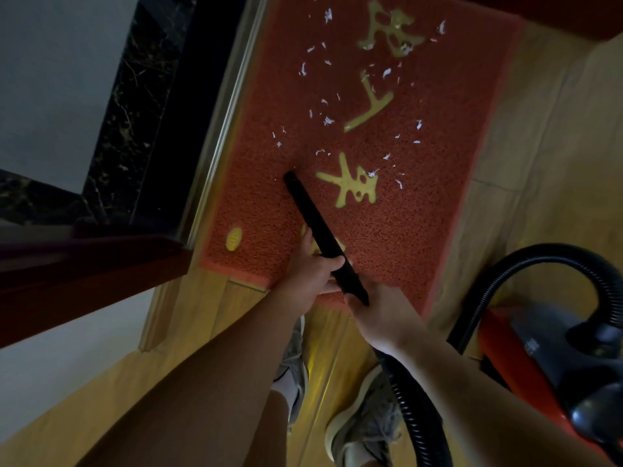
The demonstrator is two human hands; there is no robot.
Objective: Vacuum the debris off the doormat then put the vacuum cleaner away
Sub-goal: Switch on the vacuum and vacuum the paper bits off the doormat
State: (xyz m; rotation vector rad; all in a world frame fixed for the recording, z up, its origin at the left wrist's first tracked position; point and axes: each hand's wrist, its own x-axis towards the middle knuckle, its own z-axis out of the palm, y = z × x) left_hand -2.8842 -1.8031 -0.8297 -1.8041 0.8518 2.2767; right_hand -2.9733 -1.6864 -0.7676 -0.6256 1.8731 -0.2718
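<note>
Underfoot, red doormat (421, 214) on wood floor (556, 163); left hand (312, 278), right hand (384, 315) wrapped round nozzle (310, 210).

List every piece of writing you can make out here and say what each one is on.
"上": probably the second yellow character from the far end of the red doormat, tilted.
Other yellow characters on the doormat: stylised, not surely readable. The nearest is partly covered by the left hand and the black nozzle.
Yellow oval near the doormat's corner: too small to read.
Grey label on the vacuum cleaner: blurred.
</note>
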